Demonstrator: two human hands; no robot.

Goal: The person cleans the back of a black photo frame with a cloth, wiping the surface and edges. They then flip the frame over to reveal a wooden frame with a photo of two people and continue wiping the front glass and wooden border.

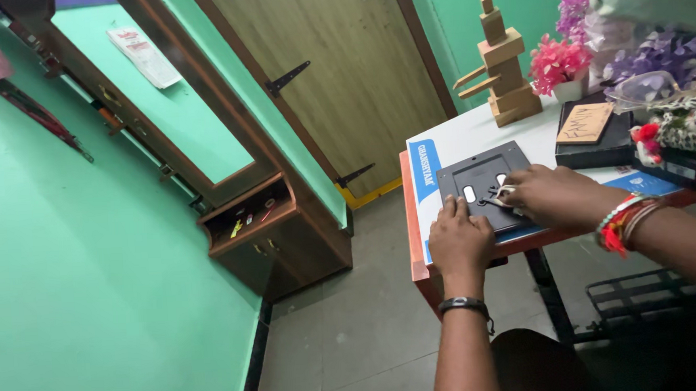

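A dark grey square frame back (474, 173) with white oval slots lies flat on the white table (472, 133). My left hand (459, 237) presses on its near edge, fingers together. My right hand (553, 194) rests on the panel's right side and its fingertips pinch a small pale clip or tab (503, 195) near the panel's middle. I wear a black wristband on the left wrist and coloured bangles on the right.
A wooden block figure (504, 64), pink flowers in a white pot (563, 65), a black box with a wooden plaque (586, 127) and other clutter stand at the table's back and right. A wooden door, a mirror and a low cabinet (275, 239) line the green wall.
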